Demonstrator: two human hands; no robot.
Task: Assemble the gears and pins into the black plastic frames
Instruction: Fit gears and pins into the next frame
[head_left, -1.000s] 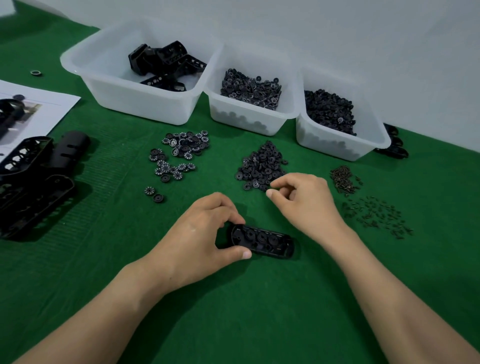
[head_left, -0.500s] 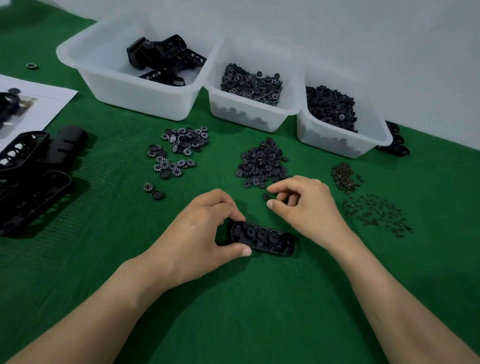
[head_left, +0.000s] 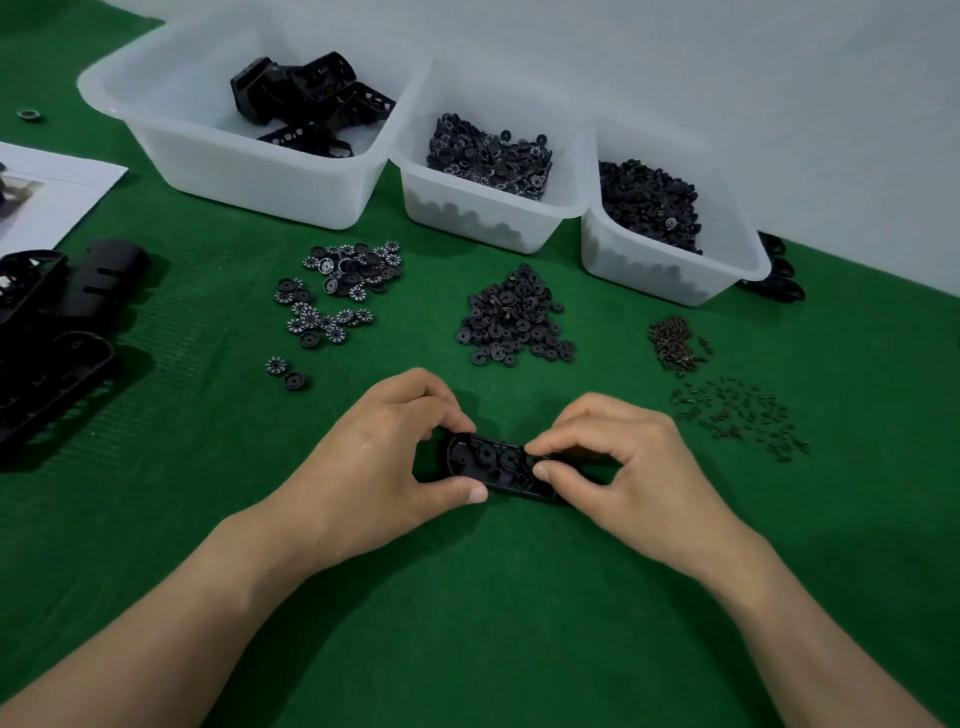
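The left hand (head_left: 374, 457) clamps the frame (head_left: 493, 462) on the green cloth (head_left: 467, 623), thumb and fingers round its left end. The right hand (head_left: 634, 467) pinches what's probably a gear over it. Tilted going in, it could jam or pop out.

1 head-worn camera, close above the green tabletop (head_left: 467, 649), faces forward and down; 3 white bins (head_left: 234, 171) and the wall (head_left: 727, 78) mark its far edge.
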